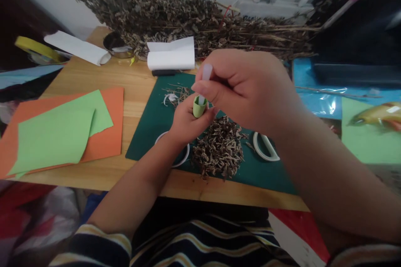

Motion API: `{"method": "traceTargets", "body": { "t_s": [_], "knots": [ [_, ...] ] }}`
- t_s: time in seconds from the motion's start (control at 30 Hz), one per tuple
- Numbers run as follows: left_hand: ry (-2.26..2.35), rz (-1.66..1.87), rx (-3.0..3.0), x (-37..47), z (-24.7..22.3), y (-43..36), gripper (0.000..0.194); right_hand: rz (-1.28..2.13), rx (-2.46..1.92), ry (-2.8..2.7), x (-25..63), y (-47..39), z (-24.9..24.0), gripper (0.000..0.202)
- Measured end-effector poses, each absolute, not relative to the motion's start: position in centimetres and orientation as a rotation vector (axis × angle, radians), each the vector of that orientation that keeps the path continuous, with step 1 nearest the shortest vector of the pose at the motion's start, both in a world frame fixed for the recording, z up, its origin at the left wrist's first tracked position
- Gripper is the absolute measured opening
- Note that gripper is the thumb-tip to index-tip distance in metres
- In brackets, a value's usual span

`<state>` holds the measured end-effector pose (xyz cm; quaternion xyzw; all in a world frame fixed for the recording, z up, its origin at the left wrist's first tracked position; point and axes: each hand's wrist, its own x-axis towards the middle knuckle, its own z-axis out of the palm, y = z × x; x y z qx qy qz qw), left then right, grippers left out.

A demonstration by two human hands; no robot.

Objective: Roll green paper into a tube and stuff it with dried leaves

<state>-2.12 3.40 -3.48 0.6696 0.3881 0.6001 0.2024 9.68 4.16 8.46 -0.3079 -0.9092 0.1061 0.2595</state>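
My left hand [184,121] is wrapped round a small light-green paper tube [198,109], its open end facing up. Above it, my right hand [247,87] pinches a translucent whitish stick [206,73] between thumb and fingers. The stick's lower end goes into the mouth of the tube. Just below my hands, a pile of dried, crumbled leaves [219,148] lies on a dark green cutting mat [142,129]. Thin dry stems [180,91] and a curled white scrap [171,98] lie beyond my left hand.
Light-green sheets [53,137] rest on orange paper [112,133] at left. White scissor-like handles [266,150] lie right of the pile. Behind are a folded white paper [171,56], a paper roll [78,48], yellow tape [37,50] and bundled dried plants [163,12]. A blue package [328,100] is right.
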Motion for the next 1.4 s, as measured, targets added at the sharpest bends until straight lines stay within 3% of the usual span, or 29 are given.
{"method": "traceTargets", "body": {
  "t_s": [0.17, 0.33, 0.5, 1.07, 1.2, 1.4],
  "knots": [
    [1.123, 1.660, 1.854, -2.07, -3.53, 3.40, 0.029, 0.176, -0.819, -2.393, 9.84, 4.29, 8.66, 0.020],
    [1.118, 1.679, 1.885, -1.98, -3.54, 3.46, 0.030, 0.307, -0.816, -2.430, 9.57, 4.41, 8.52, 0.021],
    [1.188, 1.636, 1.844, -1.91, -3.40, 3.37, 0.029, 0.197, -0.811, -2.437, 9.48, 4.30, 9.07, 0.020],
    [1.258, 1.485, 1.775, -2.09, -3.14, 2.96, 0.028, 0.294, -0.770, -2.352, 9.46, 4.56, 8.55, 0.023],
    [1.251, 1.360, 1.747, -2.32, -3.30, 2.82, 0.018, 0.336, -0.755, -2.494, 9.33, 4.70, 8.65, 0.027],
    [1.317, 1.308, 1.738, -2.42, -3.01, 2.70, 0.026, 0.312, -0.806, -2.466, 9.77, 4.21, 8.74, 0.024]
  ]
}}
